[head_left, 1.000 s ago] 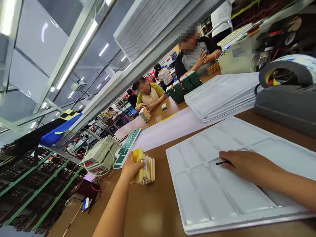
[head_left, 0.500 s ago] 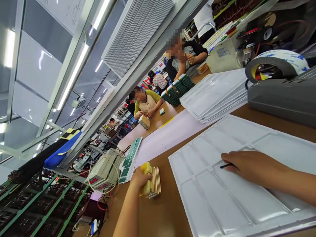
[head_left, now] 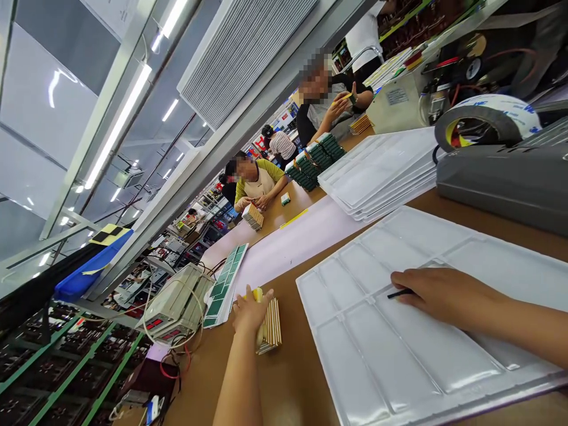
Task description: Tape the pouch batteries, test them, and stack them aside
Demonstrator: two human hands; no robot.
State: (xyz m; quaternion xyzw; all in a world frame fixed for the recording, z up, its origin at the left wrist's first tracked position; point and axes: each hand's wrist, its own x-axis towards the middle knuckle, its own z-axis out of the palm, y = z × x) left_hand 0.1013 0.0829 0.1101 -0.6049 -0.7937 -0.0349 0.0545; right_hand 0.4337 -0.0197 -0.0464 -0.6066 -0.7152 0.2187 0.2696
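My left hand [head_left: 249,313] is over a stack of thin, flat pieces with gold-coloured edges [head_left: 271,328]. Its fingers are spread, and a yellow piece [head_left: 256,294] shows partly behind them. Whether the fingertips touch the stack is hard to tell. My right hand [head_left: 437,296] rests on a white plastic tray [head_left: 346,349] with shallow compartments. Its fingers are closed around a thin black stick-like tool [head_left: 399,293], whose tip points left; the rest is hidden by the hand.
Beyond the tray lie stacked white trays [head_left: 381,171], with a roll of tape [head_left: 488,121] on a grey dispenser [head_left: 501,183]. Green sheets [head_left: 226,284] and meters with red displays [head_left: 177,307] stand left. Dark green bundles [head_left: 315,160] and seated co-workers [head_left: 261,177] are farther back.
My left hand has loosened from the yellow piece on the stack, its fingers now raised and spread. My right hand keeps its place on the tray. The view has shifted slightly.
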